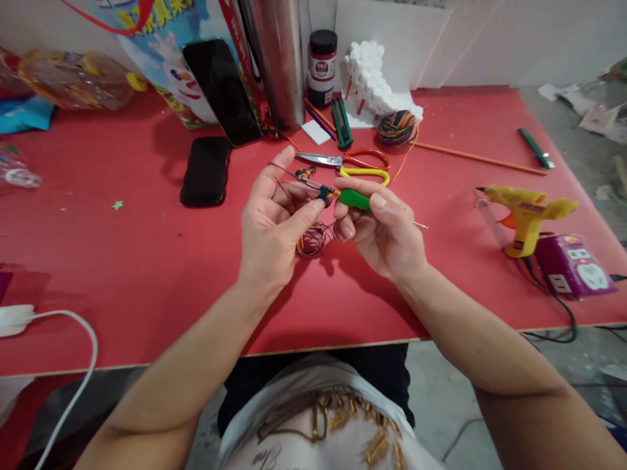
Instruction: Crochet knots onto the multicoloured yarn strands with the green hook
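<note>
My left hand (274, 219) pinches a small piece of dark blue and orange crochet work (325, 194) between thumb and fingers, with yarn running up over its raised index finger. In my right hand (386, 225) is a crochet hook with a green handle (354, 200); its thin metal end touches the crochet work, and another thin metal tip sticks out on the right. Beneath the hands lies a loose tangle of multicoloured yarn (313, 240). Just behind them rest scissors (365, 175) with red and yellow handles and a small dark and orange knotted piece (306, 173).
Behind stand a phone (223, 91), a metal flask (279, 59), a dark-capped jar (322, 68) and a white model (372, 78). A yarn ball (398, 127) and green cutter (341, 124) lie nearby. At right are a yellow glue gun (526, 215) and purple power box (573, 264).
</note>
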Demonstrator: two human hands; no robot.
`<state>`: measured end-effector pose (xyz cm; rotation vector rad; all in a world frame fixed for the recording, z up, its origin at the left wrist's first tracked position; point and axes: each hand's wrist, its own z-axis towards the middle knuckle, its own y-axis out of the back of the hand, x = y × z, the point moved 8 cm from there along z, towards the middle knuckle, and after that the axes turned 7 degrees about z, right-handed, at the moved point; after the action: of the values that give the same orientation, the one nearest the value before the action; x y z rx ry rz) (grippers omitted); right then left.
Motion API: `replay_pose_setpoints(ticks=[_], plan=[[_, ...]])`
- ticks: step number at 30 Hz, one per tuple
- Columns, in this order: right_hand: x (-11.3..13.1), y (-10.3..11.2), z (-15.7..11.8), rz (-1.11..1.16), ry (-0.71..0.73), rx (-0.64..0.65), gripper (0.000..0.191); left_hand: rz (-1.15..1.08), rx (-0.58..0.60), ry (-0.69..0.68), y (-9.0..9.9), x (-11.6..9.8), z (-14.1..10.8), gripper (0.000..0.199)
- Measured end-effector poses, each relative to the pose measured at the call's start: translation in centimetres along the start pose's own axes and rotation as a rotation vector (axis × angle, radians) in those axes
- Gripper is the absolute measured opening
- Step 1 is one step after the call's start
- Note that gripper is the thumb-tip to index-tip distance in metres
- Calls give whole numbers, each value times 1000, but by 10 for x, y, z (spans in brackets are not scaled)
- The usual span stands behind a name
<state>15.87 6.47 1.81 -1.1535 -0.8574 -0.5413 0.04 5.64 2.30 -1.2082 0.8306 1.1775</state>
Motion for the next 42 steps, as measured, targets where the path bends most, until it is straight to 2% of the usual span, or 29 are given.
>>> replay_pose_setpoints(ticks=[6,10,14,16,20,26,31,34,38,42], plan=[[4,-2,2,-15,50,35,37,8,-39,-29,-1,-6,-2,52],[9,1,-3,-222,113,5,36,22,-74,-31,2,-6,-3,55],[23,0,-14,-457,270,4,33,23,-71,11,4,-3,-1,63],[27,-3,-18,-497,330,33,33,34,-60,4,4,-3,0,64],[29,-6,-19,-552,353,81,37,55,-62,-38,5,-3,2,64],[37,-10,-20,-718,474,131,37,29,-73,-17,5,-1,2,57],[32,-13,-22,-750,520,175,43,-10,-83,-25,6,0,5,61],[26,-16,-25,-766,527,176,47,1,-45,-12,5,2,5,67],[24,-15,-28,-761,516,113,47,-7,30,22,0,6,2,74],[25,-13,-26,-664,465,90,44,-50,21,49,2,9,2,73]])
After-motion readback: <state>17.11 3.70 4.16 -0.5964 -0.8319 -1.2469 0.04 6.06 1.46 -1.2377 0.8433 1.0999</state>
